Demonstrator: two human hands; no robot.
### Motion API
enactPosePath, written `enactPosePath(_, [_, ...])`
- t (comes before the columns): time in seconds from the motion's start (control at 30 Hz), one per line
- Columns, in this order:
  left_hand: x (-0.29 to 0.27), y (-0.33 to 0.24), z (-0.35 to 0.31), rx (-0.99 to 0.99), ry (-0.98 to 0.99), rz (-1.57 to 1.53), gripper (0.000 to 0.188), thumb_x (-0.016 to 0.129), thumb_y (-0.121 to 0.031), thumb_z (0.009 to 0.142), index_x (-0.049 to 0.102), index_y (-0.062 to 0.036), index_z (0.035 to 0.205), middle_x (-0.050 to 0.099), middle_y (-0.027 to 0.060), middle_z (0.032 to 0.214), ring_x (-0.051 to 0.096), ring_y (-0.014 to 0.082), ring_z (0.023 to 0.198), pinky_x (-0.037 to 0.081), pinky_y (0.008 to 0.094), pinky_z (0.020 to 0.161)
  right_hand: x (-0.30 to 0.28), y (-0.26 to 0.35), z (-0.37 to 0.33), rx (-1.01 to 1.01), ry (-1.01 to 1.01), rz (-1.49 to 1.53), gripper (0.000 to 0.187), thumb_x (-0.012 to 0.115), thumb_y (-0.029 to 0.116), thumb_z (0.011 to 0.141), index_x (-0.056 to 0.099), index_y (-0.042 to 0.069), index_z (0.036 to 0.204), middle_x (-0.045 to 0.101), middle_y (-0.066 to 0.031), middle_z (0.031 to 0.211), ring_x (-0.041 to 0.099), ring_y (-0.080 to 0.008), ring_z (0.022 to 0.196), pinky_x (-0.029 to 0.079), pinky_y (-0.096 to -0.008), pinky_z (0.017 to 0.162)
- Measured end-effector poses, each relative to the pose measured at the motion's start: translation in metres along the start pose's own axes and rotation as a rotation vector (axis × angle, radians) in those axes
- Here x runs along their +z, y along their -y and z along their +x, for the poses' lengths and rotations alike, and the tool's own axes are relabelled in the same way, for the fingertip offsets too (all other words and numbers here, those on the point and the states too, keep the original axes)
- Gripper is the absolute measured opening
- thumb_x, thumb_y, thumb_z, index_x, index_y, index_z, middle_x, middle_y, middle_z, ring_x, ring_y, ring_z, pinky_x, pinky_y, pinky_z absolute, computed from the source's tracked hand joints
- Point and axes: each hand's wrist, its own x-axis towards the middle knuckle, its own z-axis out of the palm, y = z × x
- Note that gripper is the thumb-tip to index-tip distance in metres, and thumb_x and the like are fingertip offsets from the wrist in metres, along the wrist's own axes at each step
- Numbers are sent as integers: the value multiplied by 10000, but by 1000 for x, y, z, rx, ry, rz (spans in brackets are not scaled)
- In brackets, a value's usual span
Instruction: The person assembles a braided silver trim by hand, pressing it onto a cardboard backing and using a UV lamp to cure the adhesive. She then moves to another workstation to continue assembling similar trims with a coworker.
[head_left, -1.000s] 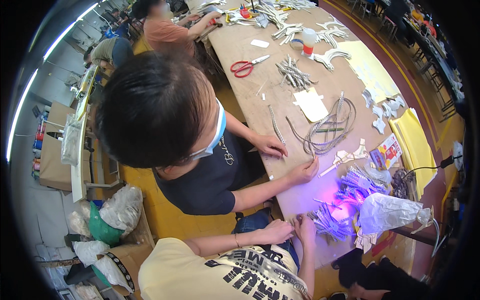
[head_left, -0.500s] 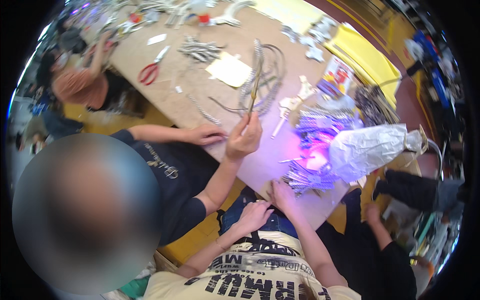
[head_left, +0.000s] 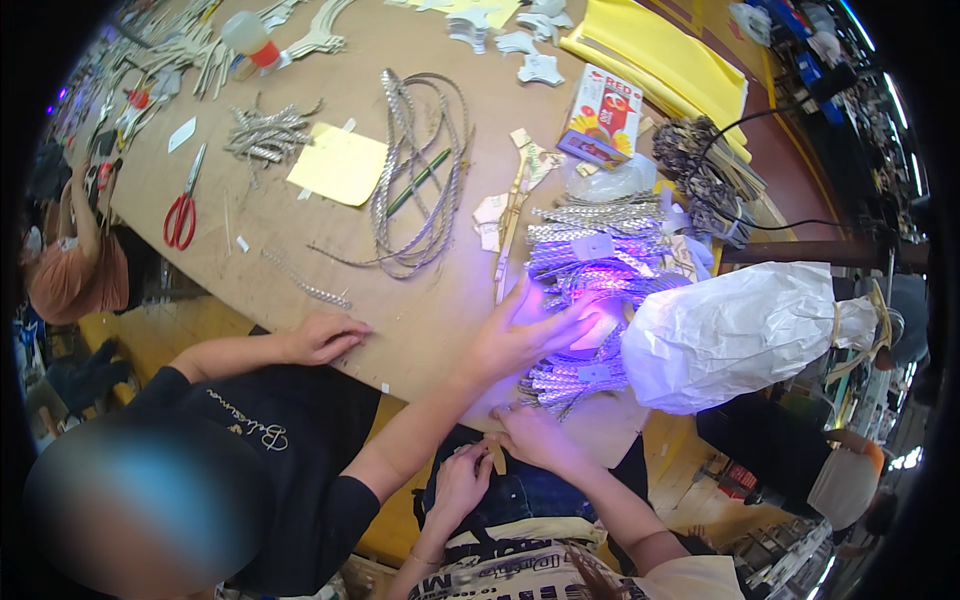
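Observation:
My left hand (head_left: 464, 482) is low over my lap at the near table edge, fingers curled inward. Beside it, my right hand (head_left: 537, 436) leans on the table edge with its fingers bent toward the left one. A small tan piece (head_left: 497, 456) shows between the hands; which hand holds it is unclear. Just beyond my right hand lie bundles of silvery braided strips (head_left: 600, 215), partly lit purple-pink. A co-worker's hand (head_left: 510, 335) reaches over them from the left with fingers spread. The co-worker's other hand (head_left: 325, 338) rests at the table edge.
A white paper-wrapped lamp (head_left: 735, 335) hangs over the bundles. Farther off are coiled braided cord (head_left: 385, 170), a yellow note sheet (head_left: 338, 165), red-handled scissors (head_left: 181, 215), a red-and-white box (head_left: 603, 115), a yellow sheet (head_left: 660, 60) and thin tan strips (head_left: 512, 230) on white cut-outs.
The view has shifted. The co-worker's raised hand, which held a thin brown strip, has moved right to the bundles without it. My hands stay close together at the table edge.

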Motion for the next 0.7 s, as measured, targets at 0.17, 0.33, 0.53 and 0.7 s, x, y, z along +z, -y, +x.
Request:
enactPosePath(0.17, [-7, -3, 7, 30, 8, 2, 325, 608, -201, 906, 655, 6, 1152, 639, 170, 808, 615, 296, 693, 492, 399, 710, -111, -13, 9, -159, -523, 362, 197, 620, 155, 906, 662, 20, 1043, 666, -145, 835, 645, -239, 746, 500, -361, 675])
enactPosePath(0.33, [-10, -6, 9, 64, -50, 93, 321, 604, -214, 910, 649, -11, 1155, 652, 157, 852, 630, 297, 748, 500, 419, 766, -230, -61, 104, -152, -1102, -65, 513, 682, 120, 836, 487, 48, 1305, 523, -234, 1228, 557, -337, 1110, 490, -420, 843])
enactPosePath(0.53, [-2, -5, 7, -29, 58, 76, 359, 567, -304, 953, 590, -30, 1184, 644, 170, 1002, 635, 297, 921, 482, 402, 884, -285, -81, 178, 599, -912, -68, 826, 756, 296, 792, 308, 29, 1434, 411, -331, 1376, 441, -415, 1287, 457, -443, 981])
enactPosePath(0.7, [8, -14, 7, -111, 65, 51, 320, 552, -319, 950, 610, -24, 1058, 642, 191, 984, 611, 353, 971, 453, 453, 911, -312, -100, 206, 469, -873, 155, 849, 756, 349, 784, 318, 0, 1423, 546, -324, 1242, 547, -427, 1175, 474, -458, 959])
